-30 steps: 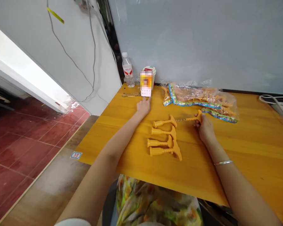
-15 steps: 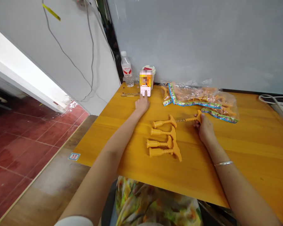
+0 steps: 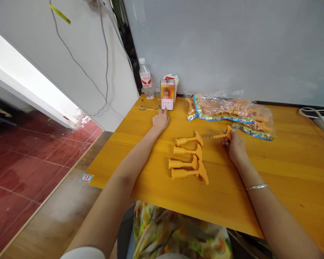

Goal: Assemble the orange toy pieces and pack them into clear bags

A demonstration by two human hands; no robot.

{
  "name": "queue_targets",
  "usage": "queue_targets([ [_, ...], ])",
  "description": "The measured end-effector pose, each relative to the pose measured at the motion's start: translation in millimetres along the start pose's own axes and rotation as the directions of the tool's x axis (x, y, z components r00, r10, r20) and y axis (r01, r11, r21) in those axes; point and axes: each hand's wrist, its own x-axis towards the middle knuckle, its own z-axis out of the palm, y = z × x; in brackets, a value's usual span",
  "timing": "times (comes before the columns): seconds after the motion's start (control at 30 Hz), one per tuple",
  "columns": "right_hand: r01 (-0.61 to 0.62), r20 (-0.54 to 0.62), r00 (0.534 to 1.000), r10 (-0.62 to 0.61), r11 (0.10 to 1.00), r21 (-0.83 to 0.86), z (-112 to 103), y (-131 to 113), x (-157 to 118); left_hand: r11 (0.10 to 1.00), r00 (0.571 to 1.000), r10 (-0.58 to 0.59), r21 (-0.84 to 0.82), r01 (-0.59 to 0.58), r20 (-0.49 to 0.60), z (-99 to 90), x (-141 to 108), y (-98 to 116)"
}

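Note:
My left hand [image 3: 160,121] lies flat on the wooden table with its fingers apart from any orange part, one fingertip reaching the foot of a small white-and-yellow card box [image 3: 167,104]. My right hand [image 3: 235,146] grips an orange plastic handle [image 3: 225,135] with a thin twisted metal rod [image 3: 209,137] running left from it. Between my hands lie several orange plastic T-shaped pieces [image 3: 187,151], side by side. A similar twisted metal rod [image 3: 149,108] lies left of the card box.
A clear plastic bag [image 3: 232,115] with orange parts and colourful strips lies at the table's back edge. Behind the card box stand a water bottle [image 3: 145,79] and a cup [image 3: 170,86]. Cables and a white power strip [image 3: 320,118] are at the right; the table's left edge drops to a red tile floor.
My left hand has slid slightly left and toward me along the table. My right hand still holds the orange handle, and the orange pieces have not moved.

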Motion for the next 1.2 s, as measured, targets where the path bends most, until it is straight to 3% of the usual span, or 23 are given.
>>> queue_targets([
  [0.8, 0.009, 0.010, 1.000, -0.009, 1.000, -0.011, -0.1, -0.7, 0.5, 1.000, 1.000, -0.008, 0.005, 0.008, 0.018, -1.9, 11.2, 3.6],
  [1.2, 0.022, 0.005, 1.000, -0.022, 1.000, -0.016, -0.6, 1.6, 1.4, 0.999, 1.000, -0.012, -0.042, 0.011, -0.024, -2.1, -5.7, -1.9],
])
